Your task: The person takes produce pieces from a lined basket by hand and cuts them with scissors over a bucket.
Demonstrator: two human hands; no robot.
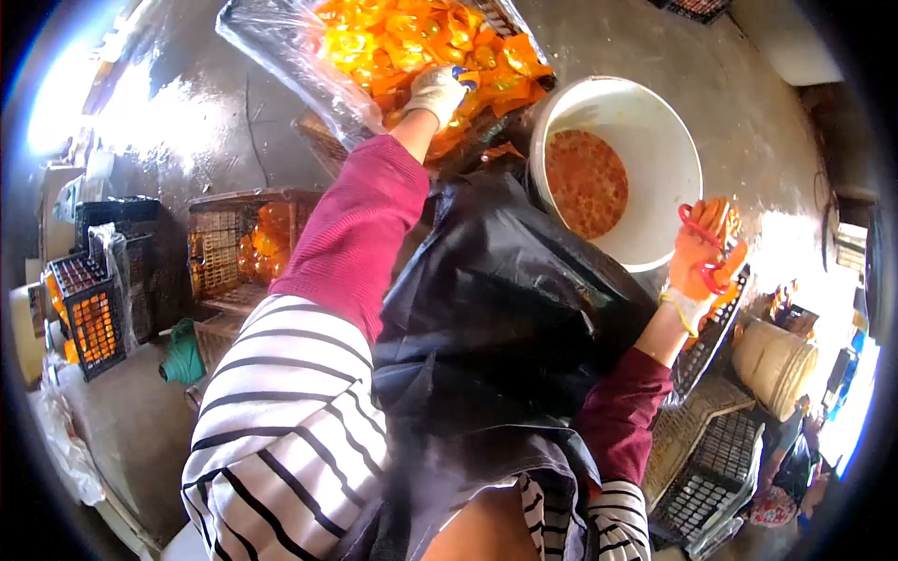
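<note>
My left hand point(438, 96), in a whitish glove with blue at the fingers, reaches into a crate point(281, 56) lined with clear plastic. Glossy orange packet-like pieces point(412, 42) fill that crate. The fingers look curled at the heap, and what they grip is hidden. My right hand point(703, 266), in an orange-palmed glove, is closed on red-handled scissors point(700, 229) beside the bucket; their blades are hard to see. Between my hands, the white bucket point(655, 140) leans toward me with reddish-brown, bubbly contents point(587, 182) at its bottom.
A black apron point(514, 309) covers my lap. On the left stand a brown crate point(220, 248) with orange pieces and a black crate point(94, 318). At right are a stacked dark crate point(716, 467) and a beige tub point(774, 369). The concrete floor point(617, 42) looks wet.
</note>
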